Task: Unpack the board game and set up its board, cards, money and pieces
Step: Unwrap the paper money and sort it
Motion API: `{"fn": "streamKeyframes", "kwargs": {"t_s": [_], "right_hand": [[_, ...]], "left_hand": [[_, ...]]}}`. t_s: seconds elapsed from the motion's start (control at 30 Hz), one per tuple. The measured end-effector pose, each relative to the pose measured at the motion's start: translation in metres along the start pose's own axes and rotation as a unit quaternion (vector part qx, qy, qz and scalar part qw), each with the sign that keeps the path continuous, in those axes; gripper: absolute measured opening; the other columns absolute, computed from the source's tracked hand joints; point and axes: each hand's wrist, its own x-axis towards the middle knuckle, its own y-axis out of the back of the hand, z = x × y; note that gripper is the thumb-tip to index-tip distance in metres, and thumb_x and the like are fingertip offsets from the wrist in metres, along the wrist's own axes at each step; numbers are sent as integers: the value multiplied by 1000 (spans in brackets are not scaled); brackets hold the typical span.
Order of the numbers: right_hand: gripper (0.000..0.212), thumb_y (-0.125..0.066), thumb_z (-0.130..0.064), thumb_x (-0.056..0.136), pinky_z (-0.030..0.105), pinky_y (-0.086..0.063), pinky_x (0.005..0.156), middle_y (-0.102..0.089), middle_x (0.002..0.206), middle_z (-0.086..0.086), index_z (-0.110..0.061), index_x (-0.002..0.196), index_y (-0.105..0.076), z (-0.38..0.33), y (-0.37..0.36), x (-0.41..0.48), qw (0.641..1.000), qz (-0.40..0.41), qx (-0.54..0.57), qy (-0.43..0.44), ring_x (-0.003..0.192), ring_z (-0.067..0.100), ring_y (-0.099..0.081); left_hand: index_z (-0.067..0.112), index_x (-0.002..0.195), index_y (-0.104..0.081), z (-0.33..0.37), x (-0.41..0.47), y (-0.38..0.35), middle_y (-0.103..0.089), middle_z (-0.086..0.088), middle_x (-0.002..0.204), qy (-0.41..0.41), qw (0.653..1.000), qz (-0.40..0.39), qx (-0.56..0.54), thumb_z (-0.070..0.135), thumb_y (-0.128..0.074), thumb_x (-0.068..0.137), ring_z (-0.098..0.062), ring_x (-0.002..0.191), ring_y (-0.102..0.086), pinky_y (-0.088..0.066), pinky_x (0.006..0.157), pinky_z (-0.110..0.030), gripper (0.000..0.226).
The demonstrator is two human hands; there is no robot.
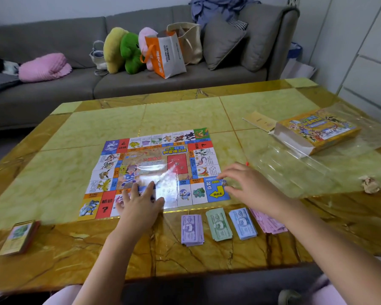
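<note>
The colourful game board (154, 150) lies flat in the middle of the table. My left hand (139, 204) rests on its near edge with fingers spread, pressing on something blue and purple that is mostly hidden. My right hand (249, 186) hovers at the board's blue start corner with fingers relaxed. A small white die (224, 183) sits on that corner between its fingertips and thumb, apart from them. Stacks of purple (191, 230), green (219, 224), blue (243, 223) and pink money (266, 222) lie in a row by the near edge. A card deck (20, 236) sits at the near left.
The yellow game box (317, 133) stands at the far right on clear plastic wrap (295, 166), with a paper leaflet (260, 121) behind it. A crumpled scrap (370, 184) lies at the right edge. A tiny red thing (247, 164) peeks out behind my right hand. A sofa with bags and toys stands beyond.
</note>
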Motion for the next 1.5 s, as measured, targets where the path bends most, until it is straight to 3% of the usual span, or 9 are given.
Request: {"fn": "streamKeyframes", "kwargs": {"t_s": [0.37,0.5,0.63,0.73,0.83,0.93,1.07,1.27,1.5], "right_hand": [[16,-59,-23,92,29,-43,92,-59,107,-7,-21,105,-69,2,-9,29,996,-55,-65,5,102,7,-50],[20,-58,-27,92,27,-44,93,-59,110,-7,-22,110,-67,2,0,20,998,-49,-39,-7,101,8,-54],[23,-60,-24,91,22,-39,99,-57,115,-11,-22,114,-65,10,29,-3,999,-20,-18,-17,105,4,-54],[23,-64,-15,87,23,-41,98,-51,109,-17,-22,109,-67,26,53,-27,997,54,-41,-38,103,2,-51],[31,-64,-12,86,21,-36,94,-46,110,-17,-27,112,-62,48,75,-53,990,63,-95,-83,112,6,-47],[32,-72,-36,80,23,-37,95,-49,108,-18,-33,110,-60,68,87,-73,990,22,-83,-116,112,6,-48],[44,-74,-55,69,21,-41,86,-52,102,-17,-33,106,-63,84,79,-83,985,-10,-95,-144,100,4,-51],[28,-68,-44,82,23,-36,67,-55,104,-11,-25,103,-67,86,58,-78,981,28,-144,-127,80,9,-55],[23,-59,-25,92,21,-37,70,-57,112,-5,-18,113,-64,88,53,-51,988,7,-119,-101,94,15,-59]], "left_hand": [[38,149,-22,-15,14,1,-6,-2,161,-22,998,26,-50,49,-45,94,-26,147,3,-2,116,-52,61],[24,145,-37,-10,8,2,-17,-8,158,-59,987,89,-120,39,-53,94,-25,147,0,-6,117,-47,56],[21,133,-51,20,-18,9,-38,3,147,-178,957,133,-188,30,-56,94,-18,139,-31,-31,108,-37,41],[25,122,-60,55,-32,15,-54,10,126,-241,946,97,-195,25,-59,92,-10,111,-52,-38,89,-21,30],[25,116,-63,90,-32,15,-60,7,122,-284,936,53,-200,24,-62,90,-8,109,-55,-39,87,-17,26],[24,124,-58,124,-25,14,-55,5,129,-299,941,-1,-159,27,-61,91,-11,114,-53,-34,82,-15,34],[21,133,-51,159,-2,8,-50,-2,138,-284,948,-57,-129,31,-64,88,-17,122,-50,-39,93,-24,48],[16,132,-53,183,15,-5,-54,-9,132,-243,960,-76,-118,29,-68,83,-23,115,-55,-42,84,-25,53],[16,133,-51,177,22,-14,-51,-8,132,-250,959,-56,-118,16,-72,78,-21,116,-52,-38,81,-21,59]]}}
